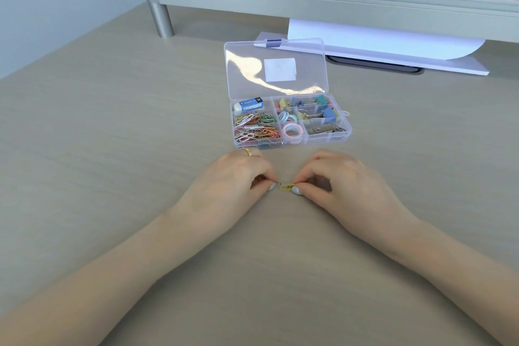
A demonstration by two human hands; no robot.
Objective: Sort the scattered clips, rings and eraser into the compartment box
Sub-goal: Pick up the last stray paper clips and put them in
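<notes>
**Inspector:** Paper clips first. Two remain outside the box: a small yellow wire paper clip [286, 187] and a silver wire paper clip [277, 183]. They are touching, possibly hooked together, low over the pale wood-grain desk [112, 126] just in front of the clear plastic compartment box [346, 130].

**Assistant:** Grip status?

**Inspector:** The left hand [238, 177] pinches the silver clip between thumb and forefinger. The right hand [334, 177] pinches the yellow one the same way. The remaining fingers of both hands are curled inward. Whether the clips rest on the desk or hang just above it, I cannot tell.

**Assistant:** Box condition?

**Inspector:** The lid is open and folded back. A white eraser in a blue sleeve [248, 105] lies in the far left compartment. Mixed coloured paper clips [257, 128] fill the two compartments nearer the hands. Pastel plastic rings [290, 128] occupy the middle cells and coloured binder clips [311, 108] the far right. I judge the sorting nearly complete.

**Assistant:** Recommendation for this step?

**Inspector:** If the two are linked, I would slide one loop back along the other's wire rather than pull them straight apart, which could bend them. Each pinch should sit near the clip's end so the joint stays visible. Once free, both belong in the left clip compartments, released low over the heap so they do not bounce into the ring cells.
</notes>
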